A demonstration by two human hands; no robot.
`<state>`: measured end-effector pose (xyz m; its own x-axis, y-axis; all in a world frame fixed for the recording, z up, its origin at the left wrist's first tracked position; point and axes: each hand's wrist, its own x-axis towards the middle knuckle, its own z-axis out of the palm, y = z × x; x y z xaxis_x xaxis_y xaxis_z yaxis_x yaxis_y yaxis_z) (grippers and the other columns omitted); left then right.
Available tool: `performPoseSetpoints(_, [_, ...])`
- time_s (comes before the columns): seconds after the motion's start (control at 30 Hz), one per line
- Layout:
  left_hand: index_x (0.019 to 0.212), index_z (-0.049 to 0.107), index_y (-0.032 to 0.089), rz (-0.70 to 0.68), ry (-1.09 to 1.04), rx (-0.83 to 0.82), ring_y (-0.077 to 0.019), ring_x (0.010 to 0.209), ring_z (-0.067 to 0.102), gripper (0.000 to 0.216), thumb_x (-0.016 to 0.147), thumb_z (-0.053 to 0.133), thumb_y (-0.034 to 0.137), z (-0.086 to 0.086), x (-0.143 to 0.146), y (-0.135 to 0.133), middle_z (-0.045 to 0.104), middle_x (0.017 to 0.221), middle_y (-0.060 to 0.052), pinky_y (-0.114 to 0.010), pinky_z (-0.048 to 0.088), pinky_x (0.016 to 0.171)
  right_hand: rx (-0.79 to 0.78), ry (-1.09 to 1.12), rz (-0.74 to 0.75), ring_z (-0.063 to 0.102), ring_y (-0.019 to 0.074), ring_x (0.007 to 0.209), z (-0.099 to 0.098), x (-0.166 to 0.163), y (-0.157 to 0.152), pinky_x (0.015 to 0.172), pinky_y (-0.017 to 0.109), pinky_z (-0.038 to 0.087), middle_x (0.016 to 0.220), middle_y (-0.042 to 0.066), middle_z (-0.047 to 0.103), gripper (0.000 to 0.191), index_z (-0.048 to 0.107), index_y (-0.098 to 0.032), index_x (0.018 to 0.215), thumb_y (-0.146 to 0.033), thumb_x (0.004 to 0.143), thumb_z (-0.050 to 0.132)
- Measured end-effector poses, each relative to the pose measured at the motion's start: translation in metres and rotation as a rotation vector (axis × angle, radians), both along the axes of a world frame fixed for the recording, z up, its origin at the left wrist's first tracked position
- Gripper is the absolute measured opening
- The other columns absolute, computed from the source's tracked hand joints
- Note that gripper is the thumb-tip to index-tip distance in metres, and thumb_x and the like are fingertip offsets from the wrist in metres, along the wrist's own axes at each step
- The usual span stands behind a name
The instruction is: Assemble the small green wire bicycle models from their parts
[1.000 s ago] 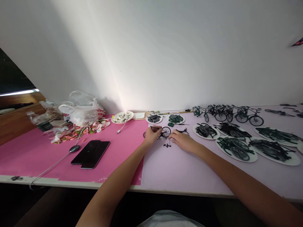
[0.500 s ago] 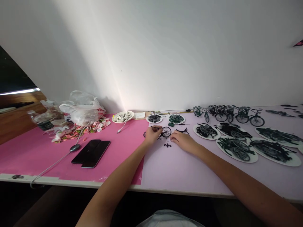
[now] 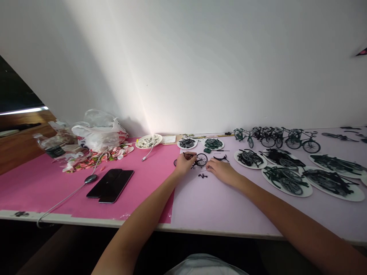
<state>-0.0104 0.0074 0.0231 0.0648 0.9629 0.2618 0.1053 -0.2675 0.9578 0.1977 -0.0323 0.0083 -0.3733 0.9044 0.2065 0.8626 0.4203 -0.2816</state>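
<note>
My left hand (image 3: 184, 163) is closed around a small black model bicycle (image 3: 197, 159), whose spoked wheel shows just right of the fingers. My right hand (image 3: 221, 169) rests on the pale lilac table top (image 3: 218, 202) beside that wheel, its fingers pinched together near the bicycle; what they hold is too small to name. A tiny black part (image 3: 203, 176) lies on the table between and just in front of both hands.
White plates (image 3: 286, 180) heaped with black and green bicycle parts line the right side, with finished model bicycles (image 3: 301, 139) behind them. On the pink mat (image 3: 57, 183) lie a black phone (image 3: 110, 185), a cable, plastic bags (image 3: 97, 133) and coloured scraps.
Both hands stay almost still at the small bicycle. The view has shifted very slightly.
</note>
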Motion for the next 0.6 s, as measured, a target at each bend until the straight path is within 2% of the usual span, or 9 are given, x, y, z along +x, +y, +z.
performPoseSetpoints(0.17, [0.09, 0.078, 0.013, 0.022, 0.041, -0.011, -0.0192, 0.072, 0.068, 0.02, 0.073, 0.081, 0.023, 0.0, 0.001, -0.001, 0.073, 0.071, -0.005, -0.026, 0.049, 0.065, 0.034, -0.085, 0.002, 0.055, 0.0119, 0.064, -0.002, -0.003, 0.0, 0.057, 0.027, 0.026, 0.103, 0.003, 0.064, 0.016, 0.061, -0.021, 0.093, -0.02, 0.103, 0.048])
performPoseSetpoints(0.3, [0.092, 0.078, 0.012, 0.022, 0.06, -0.004, -0.0183, 0.072, 0.067, 0.02, 0.075, 0.08, 0.023, -0.002, 0.001, 0.001, 0.073, 0.073, -0.005, -0.026, 0.048, 0.065, 0.055, -0.111, 0.013, 0.053, 0.0129, 0.063, -0.005, -0.006, 0.0, 0.056, 0.028, 0.024, 0.103, 0.004, 0.062, 0.017, 0.058, -0.02, 0.094, -0.016, 0.103, 0.044])
performPoseSetpoints(0.47, [0.097, 0.077, 0.011, 0.005, 0.057, -0.002, -0.0171, 0.07, 0.067, 0.026, 0.076, 0.081, 0.025, -0.006, 0.0, 0.005, 0.075, 0.078, -0.007, -0.025, 0.047, 0.062, 0.102, 0.034, -0.029, 0.055, 0.0146, 0.065, -0.003, -0.006, 0.0, 0.057, 0.028, 0.03, 0.109, 0.005, 0.062, 0.019, 0.056, -0.022, 0.1, -0.029, 0.107, 0.04])
performPoseSetpoints(0.6, [0.102, 0.076, 0.011, -0.008, 0.071, -0.007, -0.0172, 0.072, 0.068, 0.031, 0.073, 0.083, 0.021, -0.009, 0.0, 0.007, 0.076, 0.082, -0.008, -0.024, 0.049, 0.062, 0.184, 0.224, 0.009, 0.056, 0.015, 0.066, 0.0, -0.001, 0.001, 0.062, 0.028, 0.038, 0.1, 0.003, 0.063, 0.013, 0.054, -0.024, 0.095, -0.028, 0.102, 0.044])
